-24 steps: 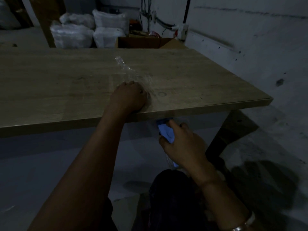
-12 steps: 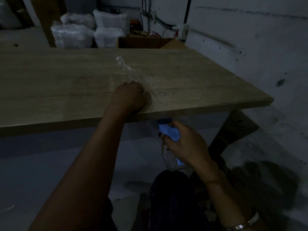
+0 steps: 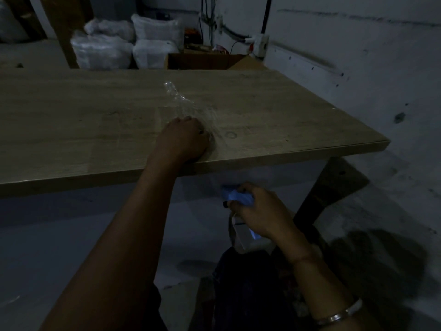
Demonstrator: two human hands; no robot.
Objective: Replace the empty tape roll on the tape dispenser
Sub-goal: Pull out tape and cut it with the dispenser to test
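Observation:
My right hand [image 3: 260, 211] is below the table's front edge, closed around a blue tape dispenser [image 3: 235, 195]; a pale roll or core [image 3: 241, 232] shows under the palm. A strip of clear tape [image 3: 183, 103] lies crinkled on the wooden table [image 3: 298, 130], running away from me. My left hand [image 3: 183, 139] rests as a loose fist on the near end of that strip, close to the table's front edge. The scene is dim and the dispenser's details are hard to make out.
A grey wall [image 3: 358, 56] stands right of the table. White sacks [image 3: 152, 41] and an open cardboard box [image 3: 205, 60] sit behind the far edge. A dark table leg [image 3: 319, 194] slants down at the right, beside my knee.
My right hand with the dispenser has drifted slightly lower and rightward under the table edge, showing more of the pale roll. My left hand has stayed on the tape.

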